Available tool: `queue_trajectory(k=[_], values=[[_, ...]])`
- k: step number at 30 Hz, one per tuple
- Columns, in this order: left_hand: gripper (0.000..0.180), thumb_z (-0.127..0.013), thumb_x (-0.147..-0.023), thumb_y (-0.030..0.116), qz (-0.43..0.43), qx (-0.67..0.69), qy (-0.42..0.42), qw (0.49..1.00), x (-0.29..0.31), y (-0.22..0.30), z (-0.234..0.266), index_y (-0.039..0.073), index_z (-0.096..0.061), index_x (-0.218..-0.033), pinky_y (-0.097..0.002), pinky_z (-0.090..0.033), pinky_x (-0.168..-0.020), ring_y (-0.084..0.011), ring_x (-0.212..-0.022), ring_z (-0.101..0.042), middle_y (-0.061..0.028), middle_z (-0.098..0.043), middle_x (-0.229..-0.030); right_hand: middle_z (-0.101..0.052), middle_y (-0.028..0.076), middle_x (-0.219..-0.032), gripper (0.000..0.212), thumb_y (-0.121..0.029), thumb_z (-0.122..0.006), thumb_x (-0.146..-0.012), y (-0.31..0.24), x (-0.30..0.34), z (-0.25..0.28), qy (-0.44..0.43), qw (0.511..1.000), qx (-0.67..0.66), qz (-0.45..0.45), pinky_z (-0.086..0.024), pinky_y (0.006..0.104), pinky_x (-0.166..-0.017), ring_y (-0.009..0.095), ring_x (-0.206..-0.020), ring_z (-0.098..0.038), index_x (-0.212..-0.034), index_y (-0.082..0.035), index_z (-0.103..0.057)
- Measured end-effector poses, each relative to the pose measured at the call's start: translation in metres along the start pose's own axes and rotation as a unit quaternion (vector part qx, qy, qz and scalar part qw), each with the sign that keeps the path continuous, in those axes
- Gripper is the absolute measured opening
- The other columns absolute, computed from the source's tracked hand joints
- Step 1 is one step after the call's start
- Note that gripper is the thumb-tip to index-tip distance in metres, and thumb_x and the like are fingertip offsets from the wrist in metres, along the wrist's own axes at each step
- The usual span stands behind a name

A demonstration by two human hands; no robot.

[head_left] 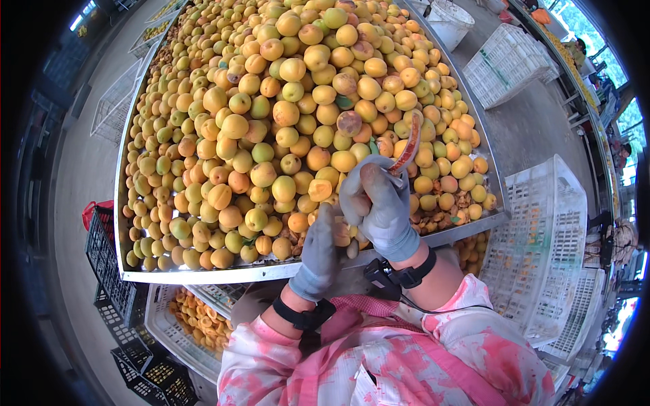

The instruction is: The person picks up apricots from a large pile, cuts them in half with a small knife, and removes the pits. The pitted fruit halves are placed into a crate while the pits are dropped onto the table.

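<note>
Desk: wide metal-rimmed desk [196, 276], heaped nearly edge to edge; pile highest toward the far middle. Bits of brownish pulp near its front edge.
Room: grey floor [535, 132] on both sides, bright windows [632, 122] at far right, long strip of orange fruit along the right side. Far details blurred.
Right hand [382, 203]: grey glove, fingers curled round the curved tool [409, 147], which is reddish-brown and sticks up past the knuckles, over the fruit.
Left hand [318, 254]: grey glove, fingers fairly straight, side-on, just left of the right hand at the front of the heap. Can't tell if they grip anything.
Apricots [235, 126]: far too many to count; yellow, orange, some greenish, filling the desk all round the hands. One split apricot [320, 190] just beyond the left fingertips.
Wrists: 2 black straps, one per arm; a small black box beside the right one.
Black crates [112, 254]: at least 3, left of the desk.
White crates [535, 250]: several, right side and upper left. One more white crate [162, 323] under the front edge, holding opened fruit.
White bucket [449, 26]: at least 1, beyond the far right edge.
</note>
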State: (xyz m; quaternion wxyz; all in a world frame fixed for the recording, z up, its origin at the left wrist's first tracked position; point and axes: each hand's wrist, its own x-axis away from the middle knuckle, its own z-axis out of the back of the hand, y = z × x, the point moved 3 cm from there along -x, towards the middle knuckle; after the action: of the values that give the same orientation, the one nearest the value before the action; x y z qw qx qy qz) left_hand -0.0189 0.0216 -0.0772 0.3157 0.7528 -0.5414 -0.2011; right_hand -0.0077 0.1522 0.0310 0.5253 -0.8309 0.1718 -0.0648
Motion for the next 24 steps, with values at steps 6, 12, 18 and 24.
queue_trajectory(k=[6, 12, 18, 24], values=[[0.055, -0.061, -0.073, 0.004, -0.214, -0.697, 0.256, 0.634, 0.005, -0.019, 0.008, -0.001, -0.047, -0.126, -0.0425, -0.046, -0.084, -0.0362, -0.096, -0.056, -0.0182, -0.058, -0.107, -0.050, -0.004, -0.059, 0.022, -0.019, -0.069, -0.087, 0.017, -0.002, 0.000, -0.060, 0.997, -0.030, -0.040, -0.030, 0.0193, -0.042, 0.002, -0.047, -0.041, -0.072, -0.005, -0.059], [0.059, -0.068, -0.064, 0.001, -0.093, -0.586, 0.134, 0.794, -0.006, -0.007, 0.002, 0.002, -0.050, -0.121, -0.0418, -0.047, -0.084, -0.0368, -0.094, -0.056, -0.0175, -0.057, -0.110, -0.054, -0.005, -0.065, 0.020, -0.019, -0.077, -0.080, 0.020, -0.006, 0.004, -0.146, 0.987, 0.056, 0.026, -0.039, 0.0214, -0.055, 0.003, -0.062, -0.049, -0.076, -0.005, -0.063], [0.041, -0.068, -0.070, 0.002, 0.202, -0.211, 0.137, 0.947, -0.013, 0.008, -0.007, 0.006, -0.054, -0.108, -0.0375, -0.049, -0.073, -0.0329, -0.081, -0.059, -0.0116, -0.061, -0.095, -0.048, -0.003, -0.056, 0.023, -0.022, -0.072, -0.084, 0.019, -0.005, 0.004, -0.124, 0.992, -0.003, 0.004, -0.033, 0.0214, -0.047, 0.004, -0.051, -0.044, -0.072, -0.005, -0.061], [0.020, -0.053, -0.086, -0.001, 0.062, -0.140, 0.080, 0.985, -0.015, 0.013, -0.024, 0.006, -0.054, -0.105, -0.0147, -0.037, -0.053, -0.0042, -0.063, -0.052, -0.0024, -0.058, -0.080, -0.033, -0.003, -0.047, 0.040, -0.039, -0.055, -0.095, 0.019, -0.009, 0.014, -0.121, 0.974, -0.172, -0.087, -0.022, 0.0229, -0.037, 0.007, -0.037, -0.029, -0.069, -0.009, -0.052]])
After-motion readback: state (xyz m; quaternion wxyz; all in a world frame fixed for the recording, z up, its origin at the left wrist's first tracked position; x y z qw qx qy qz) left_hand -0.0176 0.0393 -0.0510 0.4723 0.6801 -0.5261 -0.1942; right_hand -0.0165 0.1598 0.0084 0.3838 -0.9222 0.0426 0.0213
